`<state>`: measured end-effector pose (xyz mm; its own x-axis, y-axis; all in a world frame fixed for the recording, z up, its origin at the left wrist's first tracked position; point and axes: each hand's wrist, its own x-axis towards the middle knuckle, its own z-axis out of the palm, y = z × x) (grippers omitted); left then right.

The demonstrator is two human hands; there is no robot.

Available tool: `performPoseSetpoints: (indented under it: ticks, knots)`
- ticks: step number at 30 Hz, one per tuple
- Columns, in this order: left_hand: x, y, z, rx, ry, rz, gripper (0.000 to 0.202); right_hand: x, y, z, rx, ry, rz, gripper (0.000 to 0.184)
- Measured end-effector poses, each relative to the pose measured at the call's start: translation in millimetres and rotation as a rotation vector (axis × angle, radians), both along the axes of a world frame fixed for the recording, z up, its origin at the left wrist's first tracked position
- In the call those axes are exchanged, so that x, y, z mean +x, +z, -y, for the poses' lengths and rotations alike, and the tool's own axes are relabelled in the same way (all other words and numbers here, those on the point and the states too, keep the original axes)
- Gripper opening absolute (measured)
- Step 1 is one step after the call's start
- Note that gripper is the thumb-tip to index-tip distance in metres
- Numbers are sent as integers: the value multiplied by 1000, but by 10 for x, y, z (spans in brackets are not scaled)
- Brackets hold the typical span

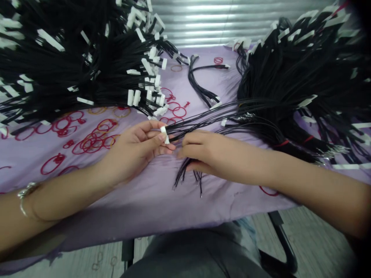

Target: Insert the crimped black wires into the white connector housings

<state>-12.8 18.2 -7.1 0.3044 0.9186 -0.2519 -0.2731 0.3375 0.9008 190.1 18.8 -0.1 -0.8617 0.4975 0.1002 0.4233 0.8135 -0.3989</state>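
Note:
My left hand pinches a white plastic connector between thumb and fingers, at the end of a thin bundle of black wires. That bundle runs rightward past my right hand, whose fingers close over the black wires. Bare wire tips hang out below my right hand, with their metal ends showing. A large heap of black wires with white connectors lies beyond my left hand. Another black wire heap lies beyond my right hand, partly bound with red bands.
Lilac cloth covers the table, with red rubber bands scattered on it. A small black wire bundle lies between the heaps. Corrugated metal stands behind. A black chair leg and floor show below.

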Motion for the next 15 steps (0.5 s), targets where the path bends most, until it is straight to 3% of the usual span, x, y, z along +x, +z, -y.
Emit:
performPoseSetpoints:
  ticks: [3,10,15]
  knots:
    - [3,5,4,6,-12,-24,23,16,40,-11,-161,33,9,8]
    - [1,22,30,-4,-25,-22,23,-24,193,109,-193,-98,-189,6]
    - [-19,8,36,12,-51,-33,26,-34,234,134,-181,-78,-386,8]
